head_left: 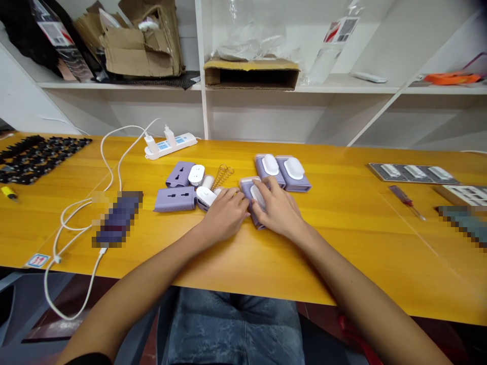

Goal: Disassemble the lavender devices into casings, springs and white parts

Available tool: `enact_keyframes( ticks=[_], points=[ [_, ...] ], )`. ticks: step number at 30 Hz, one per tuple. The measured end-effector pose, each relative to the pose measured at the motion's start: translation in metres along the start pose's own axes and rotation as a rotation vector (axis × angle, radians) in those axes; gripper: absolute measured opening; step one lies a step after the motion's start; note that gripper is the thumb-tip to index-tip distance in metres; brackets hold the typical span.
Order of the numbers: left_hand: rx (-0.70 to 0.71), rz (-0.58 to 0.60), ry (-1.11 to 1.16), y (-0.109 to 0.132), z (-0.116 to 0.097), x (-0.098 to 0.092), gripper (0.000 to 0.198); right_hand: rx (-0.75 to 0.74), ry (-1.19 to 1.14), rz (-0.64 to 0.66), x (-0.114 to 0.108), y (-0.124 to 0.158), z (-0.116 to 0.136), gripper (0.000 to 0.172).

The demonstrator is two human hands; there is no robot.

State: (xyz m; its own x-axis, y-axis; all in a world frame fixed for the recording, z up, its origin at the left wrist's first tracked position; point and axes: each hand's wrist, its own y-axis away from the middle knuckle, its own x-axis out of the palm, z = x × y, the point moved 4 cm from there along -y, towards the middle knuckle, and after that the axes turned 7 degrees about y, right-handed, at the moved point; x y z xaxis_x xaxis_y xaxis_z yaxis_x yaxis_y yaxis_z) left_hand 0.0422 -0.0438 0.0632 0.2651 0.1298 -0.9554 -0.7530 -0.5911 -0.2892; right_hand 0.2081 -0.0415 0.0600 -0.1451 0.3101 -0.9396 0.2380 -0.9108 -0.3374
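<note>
A purple plastic case (246, 188) with a white oval piece on top lies on the table in front of me. My right hand (279, 205) grips it from the right, fingers over the white piece. At its left edge is my left hand (227, 213), its fingers curled against the case and partly hiding it. Just left of that hand lies a white oval piece (206, 195) with a ribbed side. Two similar purple cases (294, 175) with white tops stand behind my right hand. To the left are two purple covers (173, 199) with slots, a white socket piece (196, 174) and copper-coloured springs (223, 175).
A white power strip (171, 146) with plugged-in chargers sits at the back left; its cables loop to a blurred phone (118, 219). On the right are a screwdriver (407, 201) and a grey panel (414, 173). White shelves (266, 114) rise behind the table.
</note>
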Motion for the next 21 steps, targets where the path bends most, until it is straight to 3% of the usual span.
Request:
enact_keyframes(
  ticks=[4,12,16,21],
  points=[
    [0.005,-0.001,0.022,0.0,0.0,0.001,0.025,0.059,0.056,0.047,-0.007,0.003,0.003,0.038],
    [0.033,-0.052,0.05,0.001,0.0,0.001,0.023,0.079,0.104,0.099,-0.007,0.003,0.007,0.03],
    [0.045,-0.054,0.069,0.001,-0.001,0.001,0.025,0.066,0.057,0.024,-0.004,0.003,0.0,0.029],
    [0.046,-0.065,0.085,0.0,-0.002,0.001,0.025,0.055,-0.175,-0.17,0.0,0.0,-0.016,0.026]
  ],
)
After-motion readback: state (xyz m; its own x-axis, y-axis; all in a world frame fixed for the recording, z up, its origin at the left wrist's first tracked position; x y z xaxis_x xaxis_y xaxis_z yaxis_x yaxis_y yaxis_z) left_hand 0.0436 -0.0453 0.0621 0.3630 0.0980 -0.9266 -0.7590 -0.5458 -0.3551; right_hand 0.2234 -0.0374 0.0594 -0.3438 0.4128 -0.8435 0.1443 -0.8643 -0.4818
